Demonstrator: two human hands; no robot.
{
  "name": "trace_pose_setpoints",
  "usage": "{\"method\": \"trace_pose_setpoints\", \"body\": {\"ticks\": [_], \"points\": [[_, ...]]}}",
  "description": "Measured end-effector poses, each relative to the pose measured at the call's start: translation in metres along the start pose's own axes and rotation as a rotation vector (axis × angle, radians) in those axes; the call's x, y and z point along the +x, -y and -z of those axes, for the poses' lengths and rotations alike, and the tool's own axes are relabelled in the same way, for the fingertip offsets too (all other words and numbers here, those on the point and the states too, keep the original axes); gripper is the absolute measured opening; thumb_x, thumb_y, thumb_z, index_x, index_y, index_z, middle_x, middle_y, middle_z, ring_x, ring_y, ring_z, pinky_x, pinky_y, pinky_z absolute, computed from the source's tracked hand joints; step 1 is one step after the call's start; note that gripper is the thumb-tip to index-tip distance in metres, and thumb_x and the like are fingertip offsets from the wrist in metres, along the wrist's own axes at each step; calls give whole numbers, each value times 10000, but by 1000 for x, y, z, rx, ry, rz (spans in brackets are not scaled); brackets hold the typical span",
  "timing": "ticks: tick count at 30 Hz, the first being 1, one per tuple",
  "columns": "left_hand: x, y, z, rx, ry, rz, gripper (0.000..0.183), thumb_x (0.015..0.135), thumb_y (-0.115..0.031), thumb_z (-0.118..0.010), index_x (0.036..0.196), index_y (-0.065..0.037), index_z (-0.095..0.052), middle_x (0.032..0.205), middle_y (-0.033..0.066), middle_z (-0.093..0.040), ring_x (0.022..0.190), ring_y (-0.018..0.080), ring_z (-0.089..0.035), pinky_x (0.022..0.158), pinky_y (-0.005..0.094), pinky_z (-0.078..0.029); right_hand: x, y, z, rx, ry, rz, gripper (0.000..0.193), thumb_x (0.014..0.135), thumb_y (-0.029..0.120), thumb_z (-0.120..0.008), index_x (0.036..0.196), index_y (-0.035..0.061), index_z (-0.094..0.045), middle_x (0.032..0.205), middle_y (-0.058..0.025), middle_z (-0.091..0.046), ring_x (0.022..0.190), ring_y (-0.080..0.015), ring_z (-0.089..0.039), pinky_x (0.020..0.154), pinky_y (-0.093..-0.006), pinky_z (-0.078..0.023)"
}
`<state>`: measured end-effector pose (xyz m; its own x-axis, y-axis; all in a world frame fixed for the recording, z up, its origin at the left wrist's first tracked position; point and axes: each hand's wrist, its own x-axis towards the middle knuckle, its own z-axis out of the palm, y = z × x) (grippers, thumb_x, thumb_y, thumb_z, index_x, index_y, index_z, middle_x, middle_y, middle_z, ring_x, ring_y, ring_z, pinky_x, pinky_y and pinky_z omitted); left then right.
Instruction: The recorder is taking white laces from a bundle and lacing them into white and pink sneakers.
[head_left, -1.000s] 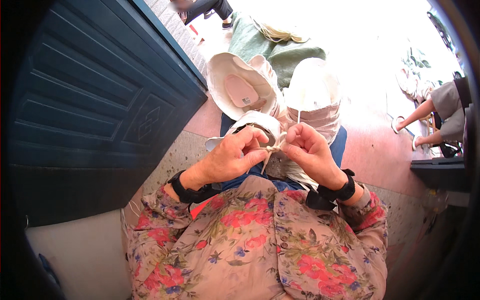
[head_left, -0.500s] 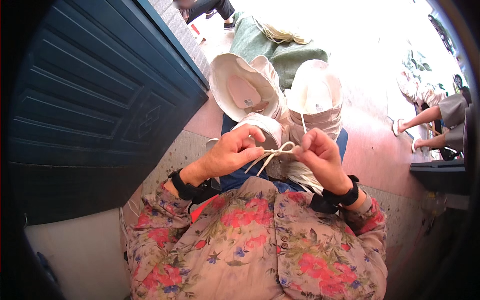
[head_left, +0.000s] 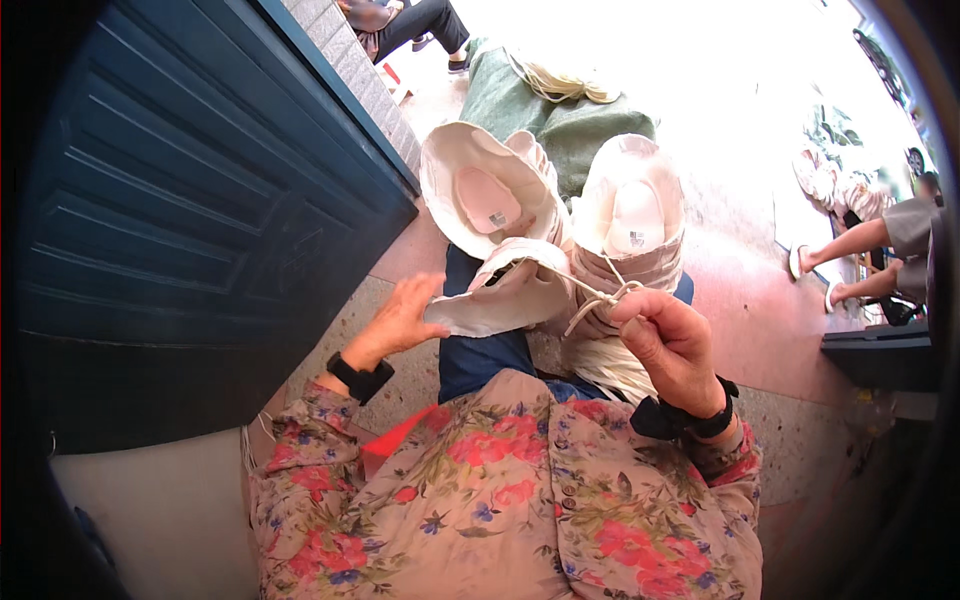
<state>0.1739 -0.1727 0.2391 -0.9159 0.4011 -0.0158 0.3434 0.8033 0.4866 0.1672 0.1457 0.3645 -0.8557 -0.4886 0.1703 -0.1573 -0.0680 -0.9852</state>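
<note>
Dark panelled door (head_left: 210,220), left hand (head_left: 398,315) spread, right hand (head_left: 678,350) pinching lace (head_left: 599,295)

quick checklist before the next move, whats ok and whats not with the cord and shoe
1. Cord held: ok, the right hand pinches its looped end.
2. Knot formed: ok, it shows beside the right fingertips, loose ends hanging.
3. Knot tight: cannot tell, too small to judge.
4. Cord fastened to the front white shoe: cannot tell; it runs to the shoe's upper edge, but the attachment is unclear.
5. Left hand gripping that shoe: not ok, its fingers are open, the thumb by the shoe's left edge.
</note>
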Motion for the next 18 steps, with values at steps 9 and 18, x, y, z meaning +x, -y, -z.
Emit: {"method": "trace_pose_setpoints", "body": {"ticks": [9, 18], "points": [[59, -51, 75, -1193, -179, 204, 337, 793, -132, -543, 1084, 11, -452, 800, 72, -596, 634, 86, -588, 513, 197, -477, 7, 10, 23, -383, 27, -9, 452, 591, 218, -796, 922, 10, -569, 695, 9, -440, 544, -54, -361, 474, -196, -311], [121, -140, 119, -1638, 113, -272, 441, 894, -334, -418, 1159, 17, -393, 981, 129, -560, 862, 168, -590, 719, 305, -508, 17, 6, 3, -802, -24, 205, 157, 767, 110, -612, 891, 18, -584, 737, -130, -570, 637, -249, -589, 537, -305, -451]]}}
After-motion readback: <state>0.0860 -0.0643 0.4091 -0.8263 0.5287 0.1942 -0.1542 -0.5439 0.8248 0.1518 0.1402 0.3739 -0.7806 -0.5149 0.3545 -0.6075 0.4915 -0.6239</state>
